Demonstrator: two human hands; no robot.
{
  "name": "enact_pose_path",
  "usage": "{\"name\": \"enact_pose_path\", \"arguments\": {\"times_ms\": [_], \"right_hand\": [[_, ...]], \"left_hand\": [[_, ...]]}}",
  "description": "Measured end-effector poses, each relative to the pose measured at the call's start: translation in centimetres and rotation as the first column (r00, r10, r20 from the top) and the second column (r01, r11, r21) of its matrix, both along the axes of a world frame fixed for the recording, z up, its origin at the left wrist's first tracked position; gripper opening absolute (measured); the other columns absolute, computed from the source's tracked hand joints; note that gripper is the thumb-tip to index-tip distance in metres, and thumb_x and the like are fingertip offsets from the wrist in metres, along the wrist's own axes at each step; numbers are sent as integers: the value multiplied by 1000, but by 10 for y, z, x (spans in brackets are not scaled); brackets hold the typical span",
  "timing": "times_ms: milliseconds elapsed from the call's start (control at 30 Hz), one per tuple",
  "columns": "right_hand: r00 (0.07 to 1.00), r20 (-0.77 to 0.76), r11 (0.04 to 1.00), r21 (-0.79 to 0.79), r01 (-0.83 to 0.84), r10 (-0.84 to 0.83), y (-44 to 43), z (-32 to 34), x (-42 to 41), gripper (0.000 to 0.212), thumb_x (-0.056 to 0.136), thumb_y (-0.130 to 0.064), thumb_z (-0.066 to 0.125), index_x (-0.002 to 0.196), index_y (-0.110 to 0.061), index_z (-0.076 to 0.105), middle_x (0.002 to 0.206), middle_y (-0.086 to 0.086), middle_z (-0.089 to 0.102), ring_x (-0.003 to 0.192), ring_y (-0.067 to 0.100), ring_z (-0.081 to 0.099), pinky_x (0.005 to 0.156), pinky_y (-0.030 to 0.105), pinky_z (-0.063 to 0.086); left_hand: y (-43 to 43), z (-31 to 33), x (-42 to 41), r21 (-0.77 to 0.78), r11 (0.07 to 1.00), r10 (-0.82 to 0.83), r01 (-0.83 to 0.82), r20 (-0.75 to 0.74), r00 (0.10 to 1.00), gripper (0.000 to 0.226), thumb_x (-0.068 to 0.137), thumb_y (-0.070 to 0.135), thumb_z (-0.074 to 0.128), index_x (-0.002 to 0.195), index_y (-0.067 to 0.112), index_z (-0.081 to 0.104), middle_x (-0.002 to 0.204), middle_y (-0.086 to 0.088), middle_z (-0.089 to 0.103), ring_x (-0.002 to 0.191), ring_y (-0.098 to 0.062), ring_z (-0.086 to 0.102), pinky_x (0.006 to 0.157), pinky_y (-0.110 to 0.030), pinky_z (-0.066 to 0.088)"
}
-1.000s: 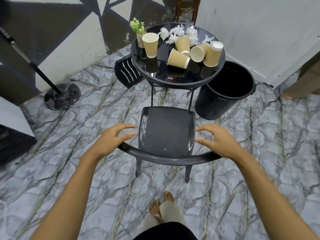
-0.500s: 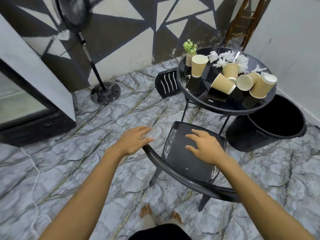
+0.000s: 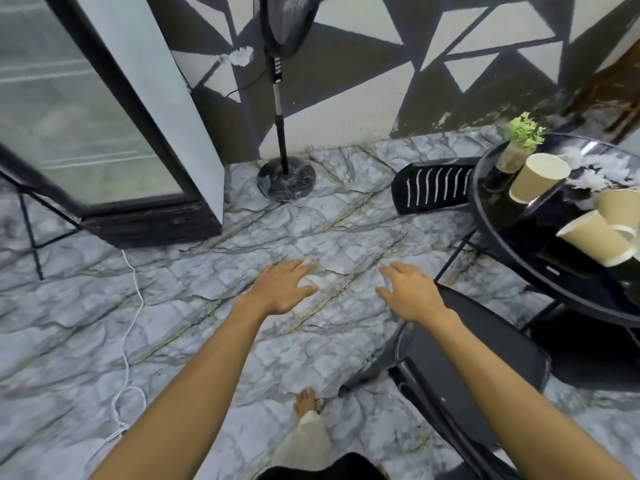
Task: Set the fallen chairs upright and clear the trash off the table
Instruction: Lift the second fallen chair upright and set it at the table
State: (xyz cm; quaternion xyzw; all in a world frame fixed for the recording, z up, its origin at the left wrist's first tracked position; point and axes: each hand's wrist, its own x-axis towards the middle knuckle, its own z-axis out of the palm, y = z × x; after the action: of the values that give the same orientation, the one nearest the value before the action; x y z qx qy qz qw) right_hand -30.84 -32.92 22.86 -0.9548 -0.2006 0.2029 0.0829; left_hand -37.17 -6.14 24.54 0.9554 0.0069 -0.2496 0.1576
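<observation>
**Reaching out with both hands empty over the marble floor**

Held out over the grey veined marble-pattern floor (image 3: 86, 341) are two bare hands, palms down with fingers loosely spread: the left hand (image 3: 282, 289) and the right hand (image 3: 408, 292) grip nothing. An upright black plastic chair (image 3: 460, 368) is seen beneath the right forearm, its glossy seat near the round black glass-topped table (image 3: 519, 271). A second black chair (image 3: 433, 188), with a slatted back, lies fallen on the floor behind the table, beside the wall. On the tabletop three tan paper cups are counted within view: one standing cup (image 3: 538, 176), one tipped cup (image 3: 595, 237) and one partly cropped cup (image 3: 620, 206) at the edge. Crumpled white tissue (image 3: 602, 171) is scattered behind them, beside a small green potted plant (image 3: 521, 140). A black pedestal fan (image 3: 284, 98) stands against the grey-and-cream triangle-painted wall, and a glass-doored cooler (image 3: 97, 133) fills the left. A white cable (image 3: 131, 306) trails across the floor. One bare foot (image 3: 306, 400) is visible below.
</observation>
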Motion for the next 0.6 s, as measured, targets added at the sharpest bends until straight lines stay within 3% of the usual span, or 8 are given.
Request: {"name": "enact_pose_path", "arguments": {"times_ms": [467, 600], "right_hand": [[972, -221, 997, -22, 81, -83, 95, -31, 80, 53, 100, -46, 43, 147, -21, 40, 155, 5, 36, 139, 30, 38, 108, 49, 39], [950, -294, 994, 9, 113, -106, 101, -46, 111, 54, 99, -50, 42, 147, -24, 40, 158, 2, 33, 142, 28, 35, 111, 50, 34]], "left_hand": [[99, -34, 89, 107, 994, -24, 38, -124, 992, 65, 99, 59, 31, 156, 33, 17, 166, 4, 10, 151, -23, 14, 121, -46, 11], [110, -46, 125, 96, 994, -41, 58, -173, 984, 63, 99, 59, 30, 156, 33, 18, 166, 3, 12, 152, -22, 14, 121, -46, 10]]}}
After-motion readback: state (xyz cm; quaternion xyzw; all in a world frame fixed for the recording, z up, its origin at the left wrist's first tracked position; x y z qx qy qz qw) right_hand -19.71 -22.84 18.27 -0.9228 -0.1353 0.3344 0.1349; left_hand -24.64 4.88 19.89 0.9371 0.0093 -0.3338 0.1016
